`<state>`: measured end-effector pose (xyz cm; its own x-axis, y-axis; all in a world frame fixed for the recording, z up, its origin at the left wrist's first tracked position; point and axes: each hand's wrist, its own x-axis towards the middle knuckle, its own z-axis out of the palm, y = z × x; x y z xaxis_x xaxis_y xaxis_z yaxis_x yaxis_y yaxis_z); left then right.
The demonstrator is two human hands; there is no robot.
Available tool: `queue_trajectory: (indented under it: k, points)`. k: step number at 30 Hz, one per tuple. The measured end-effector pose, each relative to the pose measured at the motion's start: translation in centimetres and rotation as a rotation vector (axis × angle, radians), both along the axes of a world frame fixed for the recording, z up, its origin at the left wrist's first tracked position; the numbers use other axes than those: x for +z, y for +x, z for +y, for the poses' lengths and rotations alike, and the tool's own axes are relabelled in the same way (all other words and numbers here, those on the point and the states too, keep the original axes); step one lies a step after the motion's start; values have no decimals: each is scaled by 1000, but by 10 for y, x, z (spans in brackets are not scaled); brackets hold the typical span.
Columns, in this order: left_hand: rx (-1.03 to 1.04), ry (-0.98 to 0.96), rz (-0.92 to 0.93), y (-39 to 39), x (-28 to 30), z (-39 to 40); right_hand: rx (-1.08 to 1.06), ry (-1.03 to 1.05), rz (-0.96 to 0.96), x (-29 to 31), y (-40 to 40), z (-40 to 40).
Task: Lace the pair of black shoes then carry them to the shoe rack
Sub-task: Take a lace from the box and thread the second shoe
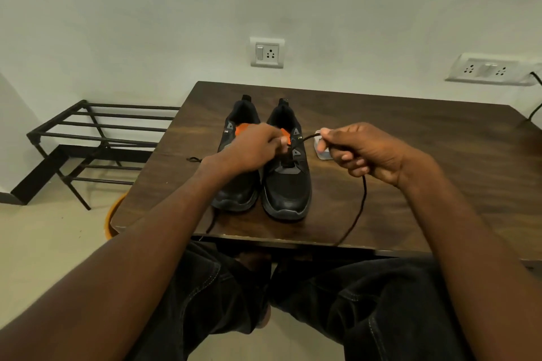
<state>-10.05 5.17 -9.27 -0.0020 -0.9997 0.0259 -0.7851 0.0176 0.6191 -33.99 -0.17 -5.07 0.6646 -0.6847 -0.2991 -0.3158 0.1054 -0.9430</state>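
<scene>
Hands lacing matte black shoes on dark woodgrain table: right hand pinching thin round lace, left hand pinching at right shoe's eyelets; tubular metal shoe rack standing far left.

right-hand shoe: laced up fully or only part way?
Part way. The right shoe has lace only at its lower eyelets; the right hand pinches one loose end, and the left hand works at the tongue.

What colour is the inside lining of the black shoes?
Orange: the inside lining shows in the shoe openings, best seen in the head view.
</scene>
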Motion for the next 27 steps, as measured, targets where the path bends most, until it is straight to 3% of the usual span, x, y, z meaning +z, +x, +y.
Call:
queue_trajectory:
  k: [4, 9, 11, 13, 14, 15, 19, 21, 24, 25, 27]
  points:
    - [13, -100, 484, -11, 16, 2, 40, -128, 96, -6, 15, 5]
    - [-180, 97, 503, -8, 25, 14, -69, -172, 55, -7, 22, 4]
    - [-139, 131, 312, 0, 25, 17, -165, -186, 68, -7, 18, 0]
    - [-48, 116, -179, 13, 23, 15, -244, -235, 115, -10, 13, -5]
    - [-15, 127, -340, 17, 23, 16, -272, -264, 137, -11, 10, -7]
    - [-24, 128, -353, 19, 23, 19, -283, -282, 143, -12, 10, -7]
    - [-150, 53, 206, 4, 29, 21, -220, -266, 72, -14, 23, -1]
    - [-133, 36, 273, -7, 29, 17, -218, -247, 31, -14, 34, 3]
    - [-58, 40, 192, -9, 24, 14, -312, -245, -9, -10, 38, 3]
    - [-8, 44, 76, -5, 24, 15, -363, -248, -7, -9, 37, 2]
    - [69, 29, -349, 3, 25, 18, -471, -261, 7, -9, 32, -1]
